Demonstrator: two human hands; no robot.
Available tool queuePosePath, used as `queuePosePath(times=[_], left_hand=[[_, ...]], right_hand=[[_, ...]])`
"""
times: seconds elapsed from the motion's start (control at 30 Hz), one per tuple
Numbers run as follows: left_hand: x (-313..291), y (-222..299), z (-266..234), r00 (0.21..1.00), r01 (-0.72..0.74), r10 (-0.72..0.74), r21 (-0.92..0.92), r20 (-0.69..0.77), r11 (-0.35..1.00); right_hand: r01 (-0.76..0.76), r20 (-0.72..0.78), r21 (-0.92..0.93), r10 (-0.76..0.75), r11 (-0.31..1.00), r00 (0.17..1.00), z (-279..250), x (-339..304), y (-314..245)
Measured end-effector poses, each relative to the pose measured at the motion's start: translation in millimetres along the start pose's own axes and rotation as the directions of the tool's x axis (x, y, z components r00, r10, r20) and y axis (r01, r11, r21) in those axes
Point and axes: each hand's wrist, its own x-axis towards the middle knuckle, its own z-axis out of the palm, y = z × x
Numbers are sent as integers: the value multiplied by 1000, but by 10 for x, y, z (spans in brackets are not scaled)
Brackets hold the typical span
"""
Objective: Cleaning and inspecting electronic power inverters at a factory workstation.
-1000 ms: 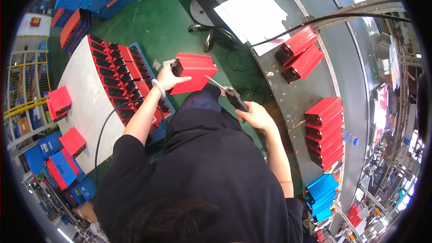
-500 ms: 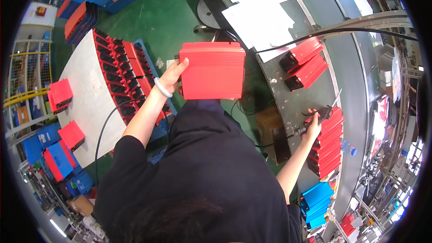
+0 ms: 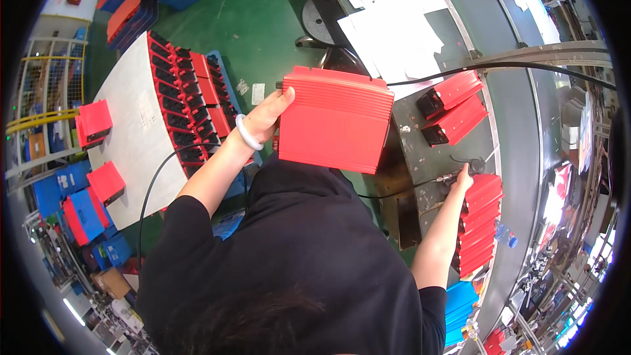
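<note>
Box [image 3: 336, 121]: red, with ribs along its upper part, held in the air in front of the person's body, between the table and the bench; a broad face is turned up toward the head.
Left hand [image 3: 266, 117]: clamped on the box at its left edge, thumb on the broad face, the other fingers mostly hidden.
Bracelet [image 3: 248, 133]: white ring around the left wrist.
Right hand [image 3: 462, 181]: stretched out to the bench, well apart from the left, touching the tool; I cannot tell whether the fingers are closed around it.
Tool [image 3: 478, 165]: dark, with a thin metal shaft pointing toward the bench's right edge; a black hose [image 3: 394, 195] runs from its left end past the bench's left edge.
Stack [image 3: 483, 223]: red boxes in a row along the right edge of the bench [image 3: 420, 148], just beside the right hand.
Pair [image 3: 457, 108]: 2 red boxes with dark ends, side by side near the bench's right edge, farther from the person than the stack.
Papers [image 3: 394, 33]: white sheets spread over the bench's far end.
Bottle [image 3: 506, 235]: clear, blue cap, beside the stack.
Table [image 3: 125, 138]: white top, red units with black parts [image 3: 174, 92] in rows along its right edge, 2 red boxes at its left edge.
</note>
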Motion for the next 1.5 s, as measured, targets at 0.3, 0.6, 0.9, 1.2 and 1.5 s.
queuePosePath(times=[0.3, 0.6, 0.9, 1.2, 1.5], left_hand=[[78, 46, 86, 988, 15, -15, -5, 154, 1000], [266, 20, 400, 980, -39, 9, 152, 198, 988], [534, -104, 852, 936, 90, -174, 270, 307, 959], [605, -164, 1168, 829, 334, -447, 343, 337, 878], [523, -310, 1448, 744, 525, -574, 233, 342, 819]], right_hand=[[554, -118, -449, -661, 701, 741, 115, -228, -153], [453, 745, 273, -484, 849, 459, -5, -2794, -880], [407, 772, 250, -434, 879, 465, -266, -3144, -637], [-111, 703, 189, -56, 976, 709, -622, -3174, -570], [-318, 652, 258, 78, 913, 754, -1075, -3169, -368]])
